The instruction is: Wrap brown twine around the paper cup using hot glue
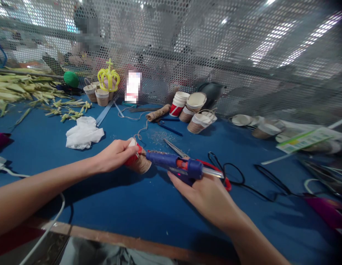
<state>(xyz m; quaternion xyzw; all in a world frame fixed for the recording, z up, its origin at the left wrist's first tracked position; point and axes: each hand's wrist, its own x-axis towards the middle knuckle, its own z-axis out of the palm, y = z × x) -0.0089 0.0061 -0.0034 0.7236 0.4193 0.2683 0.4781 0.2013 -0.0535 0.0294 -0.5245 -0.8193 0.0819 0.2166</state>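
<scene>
Tilted on its side above the blue table (110, 206), a small red and white cup (140, 164) partly wrapped in brown twine is held by my left hand (115, 155). My right hand (206, 195) grips a blue glue gun (171, 162), its nozzle at the twine-wrapped side of the cup. A clear glue stick sticks out of the gun's rear. From the cup, loose twine (143, 130) runs back toward a twine-wrapped roll (158, 113). Metal scissors or tweezers (175, 147) lie just behind the gun.
Crumpled white cloth (84, 133) lies at left, near corn husks (24, 86). Several wrapped cups (200, 121), a yellow crown (108, 79) and a lit phone (133, 86) stand along the metal mesh (159, 70). A black cord (256, 191) loops at right; a white cable (59, 213) crosses the front edge.
</scene>
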